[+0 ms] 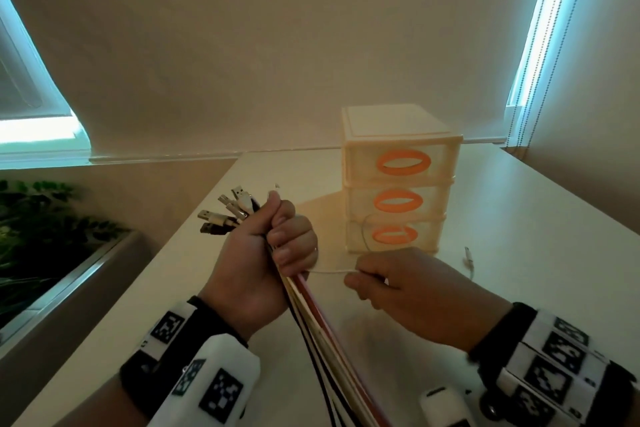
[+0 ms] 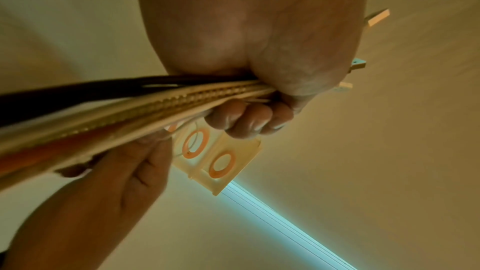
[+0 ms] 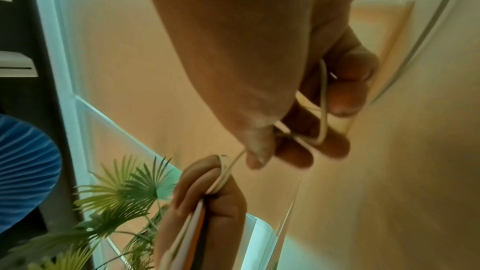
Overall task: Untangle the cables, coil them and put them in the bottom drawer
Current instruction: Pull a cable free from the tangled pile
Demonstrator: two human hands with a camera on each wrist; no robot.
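My left hand (image 1: 266,253) grips a bundle of cables (image 1: 322,329) in black, white and red above the table; their USB plugs (image 1: 228,210) fan out above the fist. In the left wrist view the cable bundle (image 2: 103,114) runs out to the left from the fist (image 2: 249,118). My right hand (image 1: 398,284) pinches a thin white cable (image 1: 329,273) that runs from the left fist and loops in front of the drawer unit. The thin cable (image 3: 322,98) crosses the right fingers (image 3: 345,81). A cream three-drawer unit (image 1: 398,180) with orange handles stands behind; its bottom drawer (image 1: 394,236) is closed.
A loose white cable end (image 1: 468,258) lies on the white table (image 1: 519,218) to the right of the drawer unit. A planter with green leaves (image 1: 31,218) stands left of the table. Walls and windows lie behind.
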